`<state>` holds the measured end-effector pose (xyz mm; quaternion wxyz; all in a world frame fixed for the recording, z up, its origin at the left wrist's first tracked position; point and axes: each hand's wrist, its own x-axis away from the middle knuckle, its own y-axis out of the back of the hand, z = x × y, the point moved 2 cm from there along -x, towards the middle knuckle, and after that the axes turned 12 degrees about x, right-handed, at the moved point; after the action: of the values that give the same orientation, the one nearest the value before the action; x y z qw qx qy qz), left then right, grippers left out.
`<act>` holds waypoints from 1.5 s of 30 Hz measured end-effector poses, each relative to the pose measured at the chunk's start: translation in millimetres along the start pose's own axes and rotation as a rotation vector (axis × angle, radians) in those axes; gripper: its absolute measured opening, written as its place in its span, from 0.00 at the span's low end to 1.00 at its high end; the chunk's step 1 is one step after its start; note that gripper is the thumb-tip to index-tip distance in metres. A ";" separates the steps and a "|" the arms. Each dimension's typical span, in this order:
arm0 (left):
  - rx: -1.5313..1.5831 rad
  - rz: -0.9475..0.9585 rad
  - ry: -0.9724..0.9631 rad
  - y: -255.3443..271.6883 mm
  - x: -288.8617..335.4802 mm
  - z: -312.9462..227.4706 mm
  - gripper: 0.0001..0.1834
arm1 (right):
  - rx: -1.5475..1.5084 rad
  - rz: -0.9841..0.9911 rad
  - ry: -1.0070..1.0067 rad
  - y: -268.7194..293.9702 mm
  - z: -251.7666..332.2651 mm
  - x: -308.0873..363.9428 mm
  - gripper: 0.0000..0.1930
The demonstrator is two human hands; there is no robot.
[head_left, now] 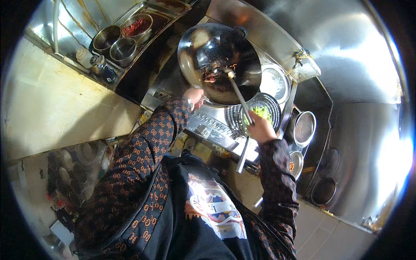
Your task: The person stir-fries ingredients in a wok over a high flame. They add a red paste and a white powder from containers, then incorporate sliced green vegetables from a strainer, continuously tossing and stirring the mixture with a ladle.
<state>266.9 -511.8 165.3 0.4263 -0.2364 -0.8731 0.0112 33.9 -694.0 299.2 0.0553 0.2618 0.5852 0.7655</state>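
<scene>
A dark, round wok (221, 60) stands tilted on the stove, with reddish-brown bits of food (211, 77) low inside it. My left hand (195, 96) is closed at the wok's near left edge, gripping it; the exact hold is partly hidden. My right hand (261, 126) is wrapped round the handle of a ladle (237, 92), whose head rests among the food in the wok. Just beyond my right hand, a perforated metal strainer (274, 106) holds cut green vegetables (262, 113). Below that hand a metal handle (243, 156) sticks out; I cannot tell what it belongs to.
Metal pots, one with red chillies (137, 27), stand at the far left beside bottles (102, 68). To the right are a round pan (275, 82), a metal bowl (304, 128) and a smaller bowl (296, 165). A steel wall (359, 138) rises at the right.
</scene>
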 end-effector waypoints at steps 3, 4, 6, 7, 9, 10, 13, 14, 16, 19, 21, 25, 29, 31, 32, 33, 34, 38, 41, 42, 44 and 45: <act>0.000 -0.052 -0.003 7.3 -3.5 -0.7 0.10 | -0.294 -0.036 -0.069 0.2 27.0 -26.1 0.29; 0.021 -0.056 -0.006 8.2 -3.3 -1.6 0.09 | -0.339 -0.105 -0.021 -0.9 35.0 -26.3 0.29; 0.036 -0.083 -0.052 14.7 2.8 0.7 0.16 | -0.399 -0.001 0.104 -11.2 42.5 -12.9 0.31; 0.049 -0.098 -0.070 20.7 8.0 3.7 0.18 | -0.315 0.071 0.023 -17.7 37.5 -1.4 0.32; 0.081 -0.004 -0.086 30.3 21.3 14.1 0.23 | -0.117 0.044 0.115 -14.2 15.9 11.8 0.34; 0.111 0.000 -0.068 40.3 29.4 21.7 0.22 | -0.044 0.099 0.060 -12.6 5.0 9.5 0.35; 0.144 0.009 -0.072 91.5 58.3 56.2 0.22 | -0.096 0.056 -0.065 -7.2 -3.3 -10.9 0.33; 0.109 -0.056 -0.091 119.5 69.3 70.5 0.23 | -0.133 -0.038 -0.060 -5.7 5.1 -22.1 0.32; -0.151 -0.196 -0.093 184.7 90.0 98.8 0.25 | -0.212 -0.068 0.001 -13.6 29.6 -25.6 0.31; -1.189 -0.262 -0.205 289.6 124.2 142.4 0.27 | -0.267 0.055 0.057 -15.5 49.0 -6.1 0.32; -1.214 -0.361 -0.011 355.8 146.2 187.1 0.26 | -0.138 -0.050 0.161 -10.4 44.8 -0.3 0.32; -1.182 -0.307 0.203 446.9 169.0 309.7 0.19 | -0.198 0.061 -0.116 -19.2 22.4 -15.2 0.32; -1.418 -0.047 -0.091 482.6 148.5 402.4 0.13 | -0.208 -0.084 0.032 -35.4 32.3 -18.0 0.30; -1.143 -0.216 0.095 491.0 135.6 416.7 0.15 | -0.183 -0.095 0.161 -28.6 41.2 -7.7 0.30; -1.085 -0.258 0.099 489.6 128.8 416.4 0.16 | -0.148 0.087 0.092 -25.1 42.3 4.5 0.30; -1.054 -0.277 0.096 485.7 124.2 409.9 0.17 | -0.095 0.022 0.085 -12.6 42.1 0.9 0.31; -1.030 -0.287 0.091 480.1 119.0 402.7 0.18 | 0.010 0.050 -0.005 -4.0 37.7 6.8 0.32; -1.010 -0.292 0.094 467.5 107.6 361.3 0.21 | -0.184 -0.211 0.046 3.3 49.1 -19.1 0.32; -1.010 -0.282 0.122 479.8 101.6 346.2 0.24 | -0.236 0.015 0.040 -33.5 48.1 -14.7 0.33; -1.007 -0.279 0.138 486.3 100.8 343.7 0.25 | -0.214 -0.031 0.169 -44.0 47.5 -11.8 0.33; -1.002 -0.267 0.195 498.4 99.0 346.0 0.27 | -0.362 0.153 0.016 -52.0 30.1 -6.3 0.33; -0.999 -0.255 0.235 502.2 99.1 350.0 0.28 | -0.166 0.187 -0.033 -48.6 23.1 -5.5 0.32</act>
<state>155.0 39.6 -95.2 0.3548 -0.3022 -0.7401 -0.4848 38.6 -661.2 256.5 0.0150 0.3222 0.4918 0.8088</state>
